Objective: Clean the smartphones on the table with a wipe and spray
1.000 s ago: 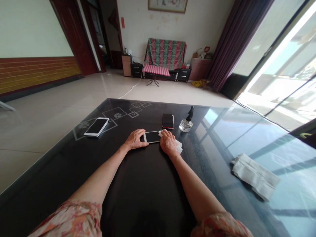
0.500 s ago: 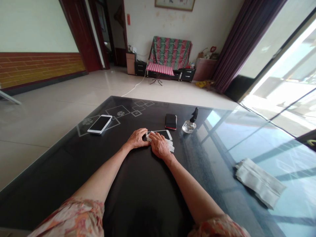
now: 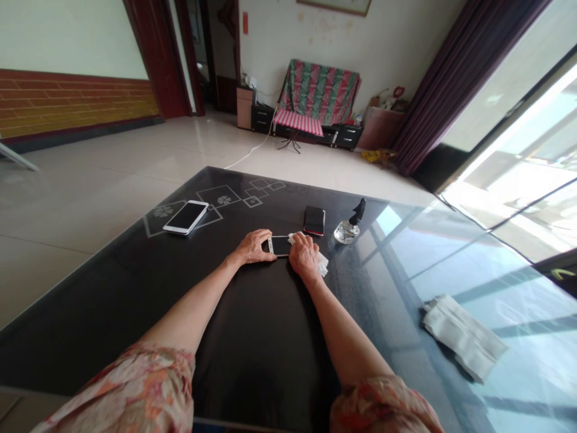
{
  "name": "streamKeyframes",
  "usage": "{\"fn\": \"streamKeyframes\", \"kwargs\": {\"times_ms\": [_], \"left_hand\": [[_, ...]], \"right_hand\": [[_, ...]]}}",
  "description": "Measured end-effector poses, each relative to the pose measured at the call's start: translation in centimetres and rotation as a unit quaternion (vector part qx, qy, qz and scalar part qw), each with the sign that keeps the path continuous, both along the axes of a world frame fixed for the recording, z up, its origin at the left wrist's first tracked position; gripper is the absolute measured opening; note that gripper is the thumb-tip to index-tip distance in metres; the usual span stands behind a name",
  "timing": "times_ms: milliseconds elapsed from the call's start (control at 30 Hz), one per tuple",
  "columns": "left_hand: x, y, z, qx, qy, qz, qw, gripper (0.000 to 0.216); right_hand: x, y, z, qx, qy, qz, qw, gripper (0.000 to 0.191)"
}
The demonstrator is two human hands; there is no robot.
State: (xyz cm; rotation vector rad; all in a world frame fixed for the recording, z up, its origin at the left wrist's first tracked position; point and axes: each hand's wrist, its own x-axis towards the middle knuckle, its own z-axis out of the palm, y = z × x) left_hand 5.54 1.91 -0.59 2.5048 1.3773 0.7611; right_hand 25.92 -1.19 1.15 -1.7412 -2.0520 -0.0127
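A white-framed smartphone (image 3: 280, 245) lies screen up on the black table, in front of me. My left hand (image 3: 256, 247) grips its left end between thumb and fingers. Over the phone's right part, my right hand (image 3: 305, 254) presses a crumpled white tissue (image 3: 323, 263) against the screen, hiding that end. The tissue's loose edge sticks out to the right of the hand. Just beyond the right hand lies a dark phone or case with a red edge (image 3: 314, 221). To its right stands a clear glass bottle with a black spray top (image 3: 347, 231).
Another white smartphone (image 3: 186, 217) rests at the left on the glossy black table (image 3: 265, 337). A folded grey cloth (image 3: 464, 337) lies at the right. Beyond the table are a stool with a striped pink cover (image 3: 298, 122) and a purple curtain (image 3: 469, 84).
My right hand has slid the tissue rightward along the phone, uncovering the left part of the screen. My left hand stays at the phone's left end. The camera view has shifted slightly.
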Motion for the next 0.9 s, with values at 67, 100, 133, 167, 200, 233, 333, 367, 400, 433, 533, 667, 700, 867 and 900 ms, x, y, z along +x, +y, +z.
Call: {"fn": "streamKeyframes", "kwargs": {"times_ms": [67,100,133,167,200,233,333,367,400,433,533,667,700,867,900], "left_hand": [[-0.1,0.1,0.3,-0.007,0.005,-0.01,1.0,0.068],[-0.2,0.2,0.5,-0.014,0.011,-0.018,1.0,0.068],[-0.3,0.2,0.7,-0.022,0.019,-0.027,0.999,0.069],[-0.4,0.3,0.9,-0.032,0.029,-0.036,0.998,0.071],[-0.6,0.2,1.1,-0.043,0.043,-0.044,0.997,0.073],[-0.7,0.2,1.3,-0.054,0.058,-0.049,0.996,0.075],[-1.1,-0.3,1.3,-0.083,0.088,-0.038,0.992,0.084],[-1.2,-0.5,1.2,-0.088,0.087,-0.029,0.992,0.087],[-1.3,-0.7,1.0,-0.09,0.082,-0.021,0.992,0.09],[-1.3,-0.8,0.9,-0.09,0.075,-0.013,0.993,0.09],[-1.5,-0.8,0.4,-0.087,0.061,-0.009,0.994,0.087],[-1.8,0.0,0.5,-0.091,0.047,-0.013,0.995,0.083],[-1.8,0.2,0.5,-0.093,0.044,-0.01,0.995,0.083],[-2.0,0.9,0.6,-0.115,0.044,0.02,0.992,0.079],[-2.1,1.1,0.5,-0.12,0.047,0.023,0.991,0.08]], "right_hand": [[0.1,-0.3,0.4,-0.005,-0.004,0.002,1.0,0.038],[0.1,-0.5,0.6,-0.009,-0.007,0.002,1.0,0.037],[0.2,-0.8,0.8,-0.014,-0.01,0.002,1.0,0.037],[0.3,-1.2,0.9,-0.018,-0.014,0.004,1.0,0.036],[0.4,-1.6,1.0,-0.02,-0.019,0.006,1.0,0.036],[0.5,-2.0,0.9,-0.018,-0.022,0.01,1.0,0.036],[0.7,-2.8,0.6,-0.002,-0.027,0.017,0.999,0.036],[0.7,-3.0,0.4,0.003,-0.027,0.017,0.999,0.036],[0.7,-3.1,0.3,0.006,-0.027,0.015,1.0,0.036],[0.6,-3.1,0.2,0.006,-0.027,0.013,1.0,0.036],[-0.3,-3.0,0.2,-0.002,-0.032,0.012,0.999,0.037],[-2.6,-2.7,0.4,-0.031,-0.032,0.021,0.999,0.042],[-3.3,-2.7,0.3,-0.036,-0.028,0.027,0.999,0.043],[-5.8,-2.2,-0.1,-0.036,-0.012,0.054,0.998,0.044],[-5.9,-2.2,-0.1,-0.036,-0.009,0.057,0.998,0.044]]}}
